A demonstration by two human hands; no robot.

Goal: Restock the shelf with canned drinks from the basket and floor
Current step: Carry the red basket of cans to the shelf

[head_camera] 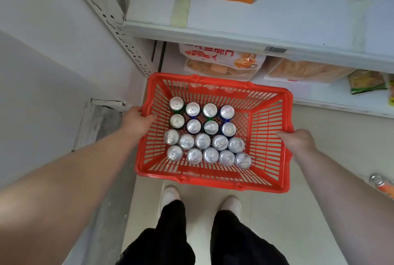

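Both hands, left hand and right hand, are gripping the basket rims; keeping it level is stopping the cans from tipping.

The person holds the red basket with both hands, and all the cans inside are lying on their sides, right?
Almost. The left hand and the right hand do hold the red basket by its two side rims. But the cans are not lying down: they stand upright, with their silver tops and pull tabs facing up. The head view shows this.
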